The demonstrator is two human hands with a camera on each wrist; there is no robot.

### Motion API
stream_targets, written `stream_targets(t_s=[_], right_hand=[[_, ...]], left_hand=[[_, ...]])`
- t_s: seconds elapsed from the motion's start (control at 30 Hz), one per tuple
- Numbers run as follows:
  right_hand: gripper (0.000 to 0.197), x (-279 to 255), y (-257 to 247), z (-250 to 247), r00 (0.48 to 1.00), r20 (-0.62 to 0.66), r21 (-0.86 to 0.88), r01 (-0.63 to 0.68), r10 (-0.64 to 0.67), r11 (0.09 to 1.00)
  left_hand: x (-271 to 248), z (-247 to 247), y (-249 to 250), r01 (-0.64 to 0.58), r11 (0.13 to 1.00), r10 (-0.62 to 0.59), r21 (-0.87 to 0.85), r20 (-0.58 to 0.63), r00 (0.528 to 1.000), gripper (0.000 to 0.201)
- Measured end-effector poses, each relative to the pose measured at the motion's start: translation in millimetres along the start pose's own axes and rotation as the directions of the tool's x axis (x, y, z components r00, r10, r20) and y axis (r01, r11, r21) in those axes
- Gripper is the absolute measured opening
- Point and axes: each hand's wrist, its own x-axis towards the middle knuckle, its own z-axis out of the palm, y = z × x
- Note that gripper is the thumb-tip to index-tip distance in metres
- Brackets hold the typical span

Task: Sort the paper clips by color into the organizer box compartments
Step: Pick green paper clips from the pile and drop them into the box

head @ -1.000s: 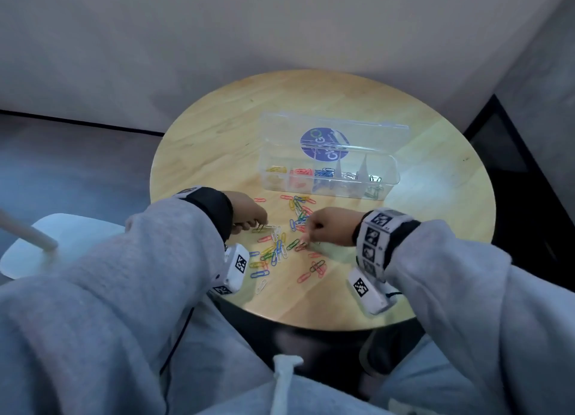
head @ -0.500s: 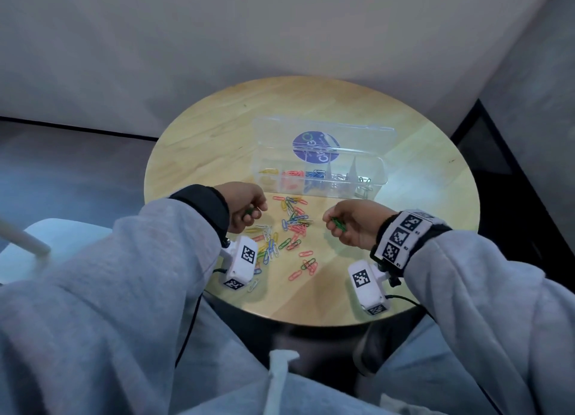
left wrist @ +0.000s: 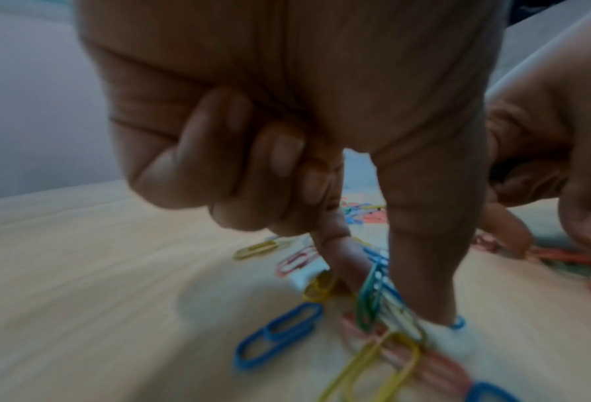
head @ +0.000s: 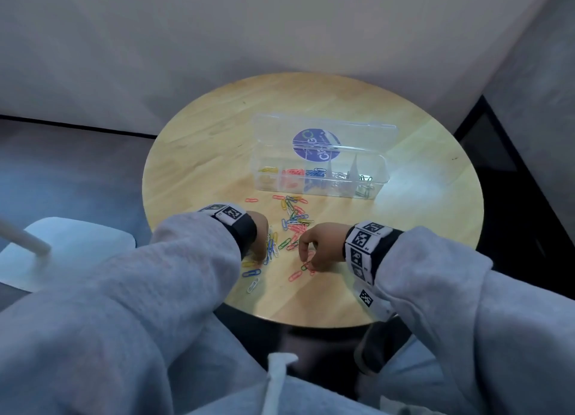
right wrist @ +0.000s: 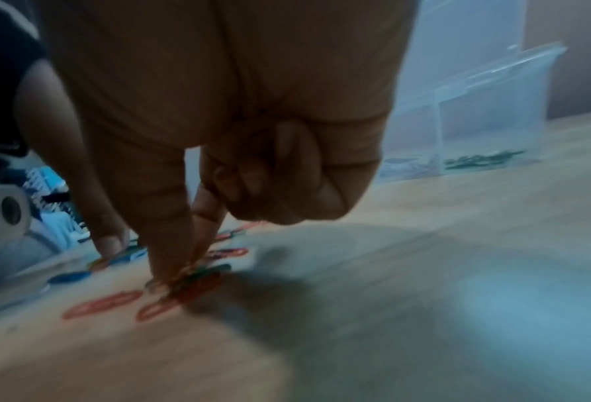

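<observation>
- A green paper clip lies on the bench, directly beneath the right hand, pinched between thumb and forefinger.
- The left hand is pressed into the loose clips, its grip pinching among them; which clip cannot be told.
- The organizer box lies beyond.

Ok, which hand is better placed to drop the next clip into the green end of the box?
Probably the right hand. It pinches at a green clip among the red ones, and the organizer box's green compartment is at its right end. The left hand works the blue and yellow clips.
</observation>
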Motion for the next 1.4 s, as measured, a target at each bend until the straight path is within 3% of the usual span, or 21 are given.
stream_targets(t_s=[0.13, 0.23, 0.37, 0.43, 0.53, 0.67, 0.77, 0.93, 1.07, 1.2, 1.27, 1.33, 1.4], right_hand=[[0.010, 4, -1, 3, 0.999, -0.030, -0.082, 0.009, -0.012, 0.997], [0.015, 4, 2, 3, 0.999, -0.031, -0.135, 0.003, -0.008, 0.991], [0.007, 2, 10, 2, 1.000, 0.022, -0.142, 0.006, -0.003, 0.990], [0.003, 1, 13, 1, 1.000, 0.009, -0.090, 0.005, -0.004, 0.996], [0.002, 0, 16, 0, 0.999, -0.052, -0.021, -0.005, 0.004, 1.000], [0.010, 1, 13, 0, 0.997, -0.073, 0.052, 0.004, 0.000, 0.999], [0.011, 4, 5, 2, 0.998, -0.065, -0.015, 0.003, -0.004, 1.000], [0.012, 12, -2, 7, 0.998, -0.057, -0.179, -0.036, 0.026, 0.983], [0.009, 15, -1, 10, 0.998, -0.044, -0.140, -0.044, 0.038, 0.989], [0.015, 12, 5, 0, 0.996, -0.038, 0.125, -0.073, 0.079, 0.989], [0.018, 11, 11, -10, 0.992, -0.033, 0.314, -0.106, 0.123, 0.944], [0.020, 9, 17, -18, 0.988, -0.007, 0.546, -0.125, 0.154, 0.828], [0.022, 8, 26, -21, 0.984, 0.014, 0.736, -0.132, 0.180, 0.664]], left_hand=[[3, 3, -4, 0.004, 1.000, -0.004, -0.021, -0.002, 1.000, 0.040], [1, 3, -8, -0.016, 0.995, 0.015, -0.100, -0.013, 1.000, 0.022], [-6, -5, -16, -0.054, 0.946, 0.047, -0.320, -0.029, 0.998, 0.020], [-7, -9, -20, -0.071, 0.826, 0.084, -0.559, -0.003, 0.996, 0.021], [-6, -17, -21, -0.051, 0.520, 0.116, -0.853, 0.011, 0.993, 0.025], [-8, -25, -22, -0.002, 0.163, 0.070, -0.987, 0.010, 0.997, 0.018], [-11, -28, -24, 0.025, 0.057, 0.090, -0.998, 0.030, 0.995, 0.016], [-16, -25, -24, 0.045, 0.076, 0.077, -0.996, 0.051, 0.996, 0.014], [-14, -20, -22, 0.041, 0.145, 0.047, -0.989, 0.048, 0.998, 0.018], [-10, -20, -16, 0.044, 0.151, 0.031, -0.988, 0.050, 0.998, 0.020], [-8, -21, -15, 0.053, 0.179, 0.018, -0.982, 0.057, 0.998, 0.018], [-7, -23, -12, 0.057, 0.281, 0.001, -0.958, 0.059, 0.998, 0.013], [-7, -26, -6, 0.016, 0.511, 0.020, -0.859, 0.031, 0.999, 0.012]])
